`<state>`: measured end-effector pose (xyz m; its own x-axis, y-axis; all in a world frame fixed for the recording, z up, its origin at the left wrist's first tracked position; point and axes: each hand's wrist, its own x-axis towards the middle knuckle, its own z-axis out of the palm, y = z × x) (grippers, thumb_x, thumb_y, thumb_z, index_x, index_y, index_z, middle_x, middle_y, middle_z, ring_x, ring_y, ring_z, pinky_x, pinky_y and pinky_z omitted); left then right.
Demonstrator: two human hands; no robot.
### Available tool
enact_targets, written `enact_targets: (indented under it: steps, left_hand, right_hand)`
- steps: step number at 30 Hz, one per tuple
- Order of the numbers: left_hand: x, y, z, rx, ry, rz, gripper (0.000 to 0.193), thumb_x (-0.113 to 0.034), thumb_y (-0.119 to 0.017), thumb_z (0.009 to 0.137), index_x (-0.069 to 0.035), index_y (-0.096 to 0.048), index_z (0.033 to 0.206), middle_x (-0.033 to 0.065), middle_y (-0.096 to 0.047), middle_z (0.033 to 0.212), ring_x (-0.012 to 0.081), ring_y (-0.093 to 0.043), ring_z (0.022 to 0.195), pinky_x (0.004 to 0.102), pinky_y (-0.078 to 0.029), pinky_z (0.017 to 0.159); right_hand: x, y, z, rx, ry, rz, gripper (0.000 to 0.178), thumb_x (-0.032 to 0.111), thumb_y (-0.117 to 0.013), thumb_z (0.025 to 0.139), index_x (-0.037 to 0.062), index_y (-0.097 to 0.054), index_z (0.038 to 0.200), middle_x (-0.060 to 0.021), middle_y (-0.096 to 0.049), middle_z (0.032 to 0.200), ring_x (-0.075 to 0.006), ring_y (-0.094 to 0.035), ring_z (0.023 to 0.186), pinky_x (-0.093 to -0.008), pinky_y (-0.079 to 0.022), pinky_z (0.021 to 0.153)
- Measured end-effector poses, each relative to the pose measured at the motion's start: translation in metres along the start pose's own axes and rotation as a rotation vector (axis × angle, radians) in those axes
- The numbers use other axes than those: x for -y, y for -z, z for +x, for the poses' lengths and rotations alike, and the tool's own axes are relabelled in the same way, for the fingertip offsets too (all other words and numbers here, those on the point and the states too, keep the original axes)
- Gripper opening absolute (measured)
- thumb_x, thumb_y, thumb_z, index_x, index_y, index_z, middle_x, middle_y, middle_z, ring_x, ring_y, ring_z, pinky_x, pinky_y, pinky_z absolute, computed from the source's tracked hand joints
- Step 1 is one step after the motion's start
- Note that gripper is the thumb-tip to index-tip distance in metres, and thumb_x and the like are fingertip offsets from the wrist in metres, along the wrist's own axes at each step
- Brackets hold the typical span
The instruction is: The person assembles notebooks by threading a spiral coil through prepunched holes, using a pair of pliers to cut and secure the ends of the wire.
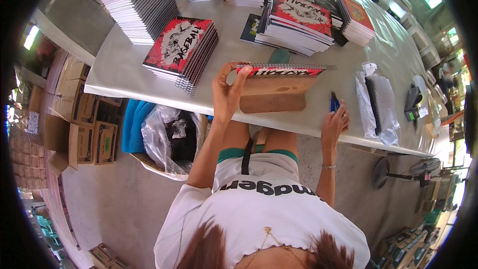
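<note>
A spiral-bound notebook with a red, black and white cover (279, 72) is held at the left end of its wire spine by my left hand (229, 89), thumb and fingers closed on it. Its spine is uppermost, and the cover is seen at a steep slant. Below it, a brown board-like piece (273, 100) reaches toward the table's front edge; whether it is joined to the notebook I cannot tell. My right hand (336, 122) rests at the front edge, closed around blue-handled pliers (334, 103) with their dark jaws pointing away from me.
Stacked notebooks (181, 45) stand left of my hands, beside a taller stack (134, 5). More notebook stacks (301, 17) occupy the back. Wire spines lie on white wrapping (386, 104) at right, near a tape dispenser (412, 103). A plastic-lined bin (169, 139) stands below left.
</note>
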<state>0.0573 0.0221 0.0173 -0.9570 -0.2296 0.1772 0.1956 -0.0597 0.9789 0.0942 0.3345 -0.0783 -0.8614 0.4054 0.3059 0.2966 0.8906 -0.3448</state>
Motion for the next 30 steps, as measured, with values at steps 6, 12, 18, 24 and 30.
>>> enact_targets:
  steps: [6, 12, 18, 24, 30]
  left_hand:
    - [-0.004, -0.003, 0.006, 0.091, -0.195, 0.058, 0.021, -0.018, -0.066, 0.092, -0.001, -0.067, 0.104, -0.0019, -0.06, 0.089, 0.0051, -0.048, 0.082, 0.0211, -0.039, 0.075]
    - [0.008, -0.008, 0.008, -0.004, -0.205, -0.054, 0.021, -0.018, -0.068, 0.091, -0.004, -0.068, 0.106, -0.0071, -0.053, 0.08, 0.0012, -0.036, 0.068, 0.0176, -0.03, 0.061]
    - [0.005, 0.0, 0.007, 0.008, -0.132, -0.109, 0.022, -0.018, -0.069, 0.09, -0.004, -0.068, 0.107, -0.0078, -0.049, 0.078, 0.0009, -0.035, 0.066, 0.0176, -0.029, 0.059]
    - [-0.004, 0.0, 0.001, 0.061, -0.183, 0.114, 0.02, -0.012, -0.069, 0.088, 0.002, -0.068, 0.103, 0.006, -0.069, 0.094, 0.011, -0.061, 0.088, 0.0246, -0.047, 0.084]
    - [-0.001, 0.002, 0.001, 0.076, -0.199, 0.058, 0.017, -0.007, -0.068, 0.088, 0.001, -0.069, 0.103, 0.0061, -0.07, 0.092, 0.0097, -0.061, 0.087, 0.0245, -0.048, 0.082]
  right_hand:
    - [0.009, -0.015, 0.007, -0.041, 0.235, -0.065, 0.042, 0.007, -0.047, 0.091, 0.01, -0.052, 0.133, -0.0209, -0.054, 0.123, -0.0338, -0.047, 0.118, -0.0447, -0.034, 0.101]
    - [0.049, -0.017, 0.047, -0.073, 0.152, 0.057, 0.029, 0.022, -0.048, 0.097, 0.0132, -0.059, 0.122, -0.0151, -0.059, 0.113, -0.0319, -0.052, 0.112, -0.0467, -0.035, 0.096]
    - [0.067, 0.003, 0.0, 0.028, 0.136, 0.054, 0.054, 0.038, -0.053, 0.095, 0.0092, -0.041, 0.139, -0.0212, -0.048, 0.127, -0.0382, -0.045, 0.118, -0.0513, -0.033, 0.096]
    - [0.058, 0.013, -0.018, 0.168, 0.189, 0.084, 0.064, 0.03, -0.054, 0.094, 0.0, -0.027, 0.144, -0.0276, -0.041, 0.13, -0.0413, -0.04, 0.122, -0.0544, -0.032, 0.098]
    - [0.106, 0.053, -0.036, 0.069, 0.173, 0.622, 0.056, 0.012, -0.052, 0.094, -0.0071, -0.025, 0.14, -0.0289, -0.041, 0.127, -0.0423, -0.046, 0.116, -0.0464, -0.036, 0.1]
